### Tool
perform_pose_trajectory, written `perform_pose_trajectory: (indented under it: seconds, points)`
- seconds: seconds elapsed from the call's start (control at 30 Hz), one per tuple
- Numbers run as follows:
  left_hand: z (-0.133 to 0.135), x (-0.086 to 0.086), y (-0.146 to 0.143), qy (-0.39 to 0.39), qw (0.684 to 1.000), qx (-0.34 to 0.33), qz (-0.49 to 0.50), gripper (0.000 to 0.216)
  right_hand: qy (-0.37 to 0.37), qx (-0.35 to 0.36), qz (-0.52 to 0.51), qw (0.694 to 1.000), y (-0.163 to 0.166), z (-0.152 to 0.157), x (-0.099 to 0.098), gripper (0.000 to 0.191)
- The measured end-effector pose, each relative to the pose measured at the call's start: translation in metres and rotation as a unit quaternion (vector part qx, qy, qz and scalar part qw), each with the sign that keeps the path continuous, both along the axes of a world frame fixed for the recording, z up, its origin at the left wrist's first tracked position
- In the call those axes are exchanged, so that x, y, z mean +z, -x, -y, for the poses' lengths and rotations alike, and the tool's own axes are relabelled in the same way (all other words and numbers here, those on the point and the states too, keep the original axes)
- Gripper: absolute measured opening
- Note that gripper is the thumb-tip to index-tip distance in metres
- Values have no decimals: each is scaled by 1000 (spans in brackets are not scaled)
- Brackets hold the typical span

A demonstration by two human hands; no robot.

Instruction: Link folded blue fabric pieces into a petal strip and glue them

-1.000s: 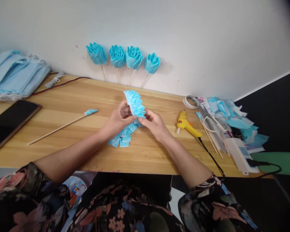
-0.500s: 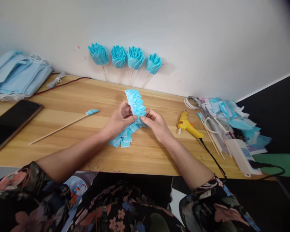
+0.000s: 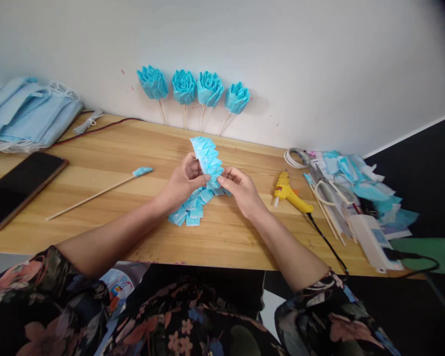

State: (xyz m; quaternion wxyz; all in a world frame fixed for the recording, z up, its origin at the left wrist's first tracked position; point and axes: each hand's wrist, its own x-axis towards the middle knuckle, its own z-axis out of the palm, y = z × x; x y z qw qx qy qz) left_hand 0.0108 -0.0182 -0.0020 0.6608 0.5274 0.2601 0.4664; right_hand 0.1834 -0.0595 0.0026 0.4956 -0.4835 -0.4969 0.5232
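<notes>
A strip of overlapping, pointed folds of blue fabric (image 3: 206, 152) curves upward between my hands. My left hand (image 3: 183, 182) pinches its left side, thumb in front and fingers behind. At the strip's lower right edge, the thumb and fingers of my right hand (image 3: 241, 190) are closed on it. Beneath, a pile of small folded blue pieces (image 3: 193, 208) lies on the wooden table (image 3: 222, 242), partly covered by my hands. To the left rests a thin wooden stick (image 3: 92, 197) with a blue folded tip (image 3: 143, 171).
Several blue fabric flowers (image 3: 184, 88) on sticks lean against the wall. On the right lie a yellow glue gun (image 3: 292, 195), tape roll (image 3: 296, 158), scissors (image 3: 328, 193), fabric scraps (image 3: 371, 180) and a power strip (image 3: 374, 242). Face masks (image 3: 29, 111) and a phone (image 3: 22, 190) are left.
My right thumb has shifted slightly right along the strip's edge. Both hands stay on the strip; the whole view has moved a little.
</notes>
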Motion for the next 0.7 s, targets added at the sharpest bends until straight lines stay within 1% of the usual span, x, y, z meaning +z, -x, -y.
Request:
perform_pose_trajectory:
  seconds: [0.27,0.4,0.57,0.7]
  points:
    - [5,0,1,26,999,-34,27,41,-7,-6,15,1000,1,1,1,28]
    - [4,0,2,49,997,-49,46,37,-12,-15,17,1000,0,2,1,26]
    - [1,0,2,32,998,-43,12,45,-6,-12,13,1000,-1,1,0,27]
    - [0,1,1,11,1000,-12,-1,40,-5,14,-6,1000,0,2,2,30]
